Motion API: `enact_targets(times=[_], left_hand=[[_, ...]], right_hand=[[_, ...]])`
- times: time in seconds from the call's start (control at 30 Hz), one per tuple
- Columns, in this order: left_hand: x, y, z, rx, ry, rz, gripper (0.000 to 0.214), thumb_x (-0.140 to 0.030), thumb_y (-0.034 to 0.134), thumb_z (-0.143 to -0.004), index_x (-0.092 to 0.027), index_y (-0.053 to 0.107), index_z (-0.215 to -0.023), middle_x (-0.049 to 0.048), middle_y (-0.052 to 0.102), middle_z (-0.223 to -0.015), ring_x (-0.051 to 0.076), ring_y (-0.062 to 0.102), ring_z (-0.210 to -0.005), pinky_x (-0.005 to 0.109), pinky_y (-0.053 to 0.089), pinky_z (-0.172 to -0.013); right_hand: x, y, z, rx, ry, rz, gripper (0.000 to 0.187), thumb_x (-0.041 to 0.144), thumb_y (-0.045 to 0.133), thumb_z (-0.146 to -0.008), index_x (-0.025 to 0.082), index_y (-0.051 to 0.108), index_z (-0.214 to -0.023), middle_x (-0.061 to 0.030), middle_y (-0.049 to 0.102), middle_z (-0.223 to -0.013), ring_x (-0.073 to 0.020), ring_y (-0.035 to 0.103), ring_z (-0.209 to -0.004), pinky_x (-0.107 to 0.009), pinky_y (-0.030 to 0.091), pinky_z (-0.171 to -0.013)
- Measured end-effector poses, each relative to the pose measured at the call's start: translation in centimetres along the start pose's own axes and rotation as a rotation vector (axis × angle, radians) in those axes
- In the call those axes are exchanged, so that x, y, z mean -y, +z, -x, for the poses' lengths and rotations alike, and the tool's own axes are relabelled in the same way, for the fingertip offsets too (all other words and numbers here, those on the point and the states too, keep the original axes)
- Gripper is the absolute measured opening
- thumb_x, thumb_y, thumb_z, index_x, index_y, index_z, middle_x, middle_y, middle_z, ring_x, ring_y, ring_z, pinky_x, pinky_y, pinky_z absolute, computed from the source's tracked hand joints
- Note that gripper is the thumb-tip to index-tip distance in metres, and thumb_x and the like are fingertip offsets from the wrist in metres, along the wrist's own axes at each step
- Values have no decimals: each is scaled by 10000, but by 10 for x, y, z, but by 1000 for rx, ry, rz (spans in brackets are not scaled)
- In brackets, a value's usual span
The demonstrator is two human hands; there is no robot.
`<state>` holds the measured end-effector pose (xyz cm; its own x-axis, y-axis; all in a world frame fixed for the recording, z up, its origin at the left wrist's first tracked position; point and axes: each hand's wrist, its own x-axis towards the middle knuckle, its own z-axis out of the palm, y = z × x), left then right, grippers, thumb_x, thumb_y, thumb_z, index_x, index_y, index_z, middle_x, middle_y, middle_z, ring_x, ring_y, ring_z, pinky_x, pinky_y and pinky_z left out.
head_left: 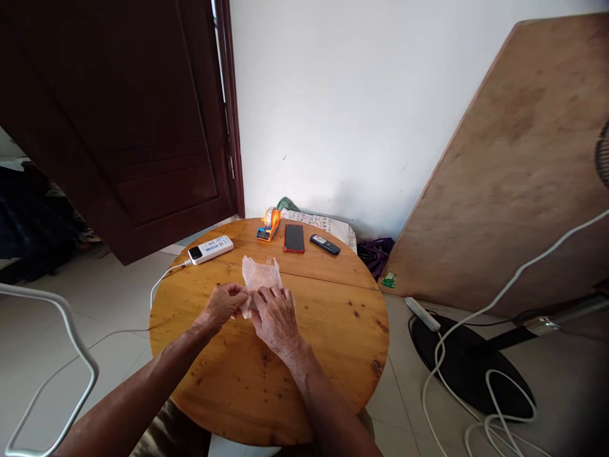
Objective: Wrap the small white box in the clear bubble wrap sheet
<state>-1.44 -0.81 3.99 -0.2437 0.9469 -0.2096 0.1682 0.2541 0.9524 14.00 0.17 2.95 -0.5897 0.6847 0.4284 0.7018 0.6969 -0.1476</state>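
Our left hand (223,306) pinches the near edge of the bubble wrap (261,274). Our right hand (276,317) lies palm down on that same end, fingers bent; we cannot tell whether it grips or only presses. The bubble wrap lies mid-way across the round table (333,355), its long axis running away from us and its free end pointing at the wall. Beyond sit a white power bank (210,249), an orange tape dispenser (269,227), a red phone (294,238) and a dark handset (325,244).
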Motion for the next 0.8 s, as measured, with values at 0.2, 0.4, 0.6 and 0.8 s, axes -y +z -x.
enact_targets(times=[0.2, 0.4, 0.6, 0.8], left_hand=[[-5, 17, 8, -4, 225, -306, 175, -323, 552, -663, -163, 622, -662, -31, 572, -539, 119, 524, -526, 227, 393, -530], [-23, 16, 19, 176, 383, -770, 114, -181, 509, -678, -166, 621, -659, -29, 562, -597, 125, 505, -606, 224, 329, -562], [-18, 16, 21, 91, 435, -1020, 232, -105, 461, -740, -180, 679, -764, 30, 641, -755, 164, 570, -714, 262, 373, -642], [0, 15, 17, -13, 556, -993, 249, -213, 469, -859, -185, 714, -894, 89, 656, -965, 225, 626, -926, 342, 484, -834]], right_hand=[[-2, -4, 1, -5, 55, -105, 382, 217, 626, -781, 188, 544, -1153, -84, 673, -1043, -263, 518, -972, -401, 318, -864], [-10, -10, 2, 40, 40, -229, 492, 160, 626, -702, 192, 541, -1186, -62, 689, -1056, -249, 536, -992, -377, 321, -882], [-28, -13, 1, -1, 198, -328, 414, 96, 521, -777, 186, 588, -1175, -68, 680, -1135, -225, 561, -1043, -346, 325, -910], [-42, -11, 4, -37, 485, -267, 207, 196, 557, -833, 193, 631, -1026, -82, 650, -1138, -239, 553, -1062, -340, 340, -884]])
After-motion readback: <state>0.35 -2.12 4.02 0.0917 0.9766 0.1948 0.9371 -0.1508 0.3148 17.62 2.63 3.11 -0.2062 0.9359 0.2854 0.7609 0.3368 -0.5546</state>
